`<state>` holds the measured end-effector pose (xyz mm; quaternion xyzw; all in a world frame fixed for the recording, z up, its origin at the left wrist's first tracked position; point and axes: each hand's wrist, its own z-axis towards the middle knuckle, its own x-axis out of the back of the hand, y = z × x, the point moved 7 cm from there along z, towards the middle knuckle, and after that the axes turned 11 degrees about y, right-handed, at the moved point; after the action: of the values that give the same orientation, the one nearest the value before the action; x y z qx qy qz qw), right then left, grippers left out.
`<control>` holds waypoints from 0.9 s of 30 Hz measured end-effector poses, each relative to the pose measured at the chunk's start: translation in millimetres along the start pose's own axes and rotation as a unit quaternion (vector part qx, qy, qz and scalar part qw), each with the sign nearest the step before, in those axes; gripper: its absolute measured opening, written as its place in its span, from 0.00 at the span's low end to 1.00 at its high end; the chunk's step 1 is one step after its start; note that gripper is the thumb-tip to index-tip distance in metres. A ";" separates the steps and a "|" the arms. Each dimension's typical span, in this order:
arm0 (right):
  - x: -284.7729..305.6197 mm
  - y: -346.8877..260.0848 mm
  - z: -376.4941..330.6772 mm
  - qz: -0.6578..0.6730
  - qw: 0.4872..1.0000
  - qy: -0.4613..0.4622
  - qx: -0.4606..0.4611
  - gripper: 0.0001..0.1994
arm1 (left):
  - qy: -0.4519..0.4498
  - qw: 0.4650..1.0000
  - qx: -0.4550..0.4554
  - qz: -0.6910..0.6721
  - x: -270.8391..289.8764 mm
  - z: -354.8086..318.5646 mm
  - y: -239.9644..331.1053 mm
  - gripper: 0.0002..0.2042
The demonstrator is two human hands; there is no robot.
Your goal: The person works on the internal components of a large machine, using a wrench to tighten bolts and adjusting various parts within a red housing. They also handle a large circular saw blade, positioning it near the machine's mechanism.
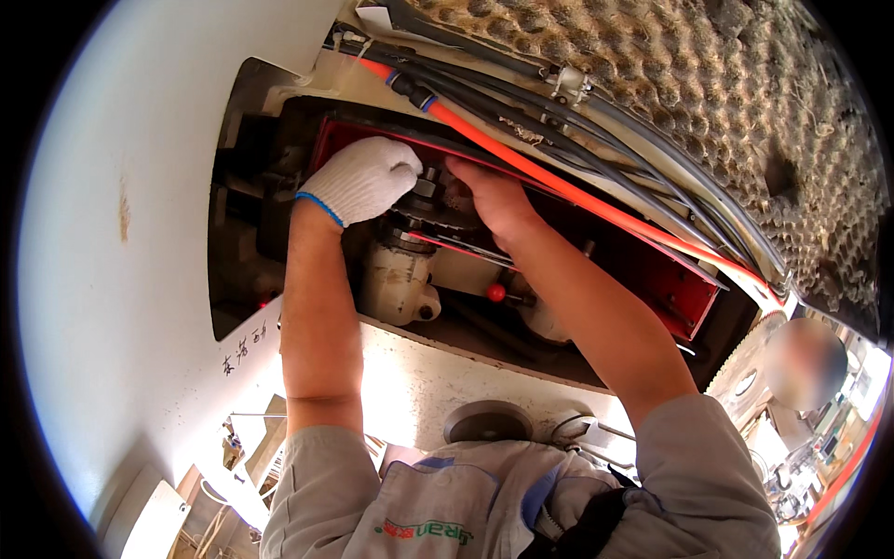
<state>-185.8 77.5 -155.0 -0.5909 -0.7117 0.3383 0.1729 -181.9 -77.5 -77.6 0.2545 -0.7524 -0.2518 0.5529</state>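
Observation:
My left hand (361, 179), in a white knitted glove with a blue cuff, is closed beside a metal spindle (426, 183) with a nut on it. What its curled fingers hold, if anything, is hidden. On the other side of the spindle, my bare right hand (492, 197) reaches into the opening, its fingers mostly in shadow. Between the hands, a dark round toothed disc (438, 222) surrounds the spindle's lower part. Below it stands a cream cylindrical housing (399, 279). I cannot tell whether my right fingers grip the disc's edge.
A red metal guard (684, 296) lines the recess. An orange hose (540, 172) and black cables (643, 140) run along its upper edge, beneath dirty foam padding (652, 56). A red knob (496, 293) sits below my right wrist. A white panel (140, 205) is at left, a large toothed saw blade (740, 377) at right.

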 end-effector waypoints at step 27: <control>-2.5 -2.8 1.5 -0.024 0.994 0.044 0.092 0.22 | 0.020 0.999 0.002 0.047 0.5 -0.9 -6.5 0.13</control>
<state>-188.2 74.5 -153.8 -0.5697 -0.6832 0.3715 0.2660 -180.6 -82.8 -81.4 0.2252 -0.7529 -0.2189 0.5784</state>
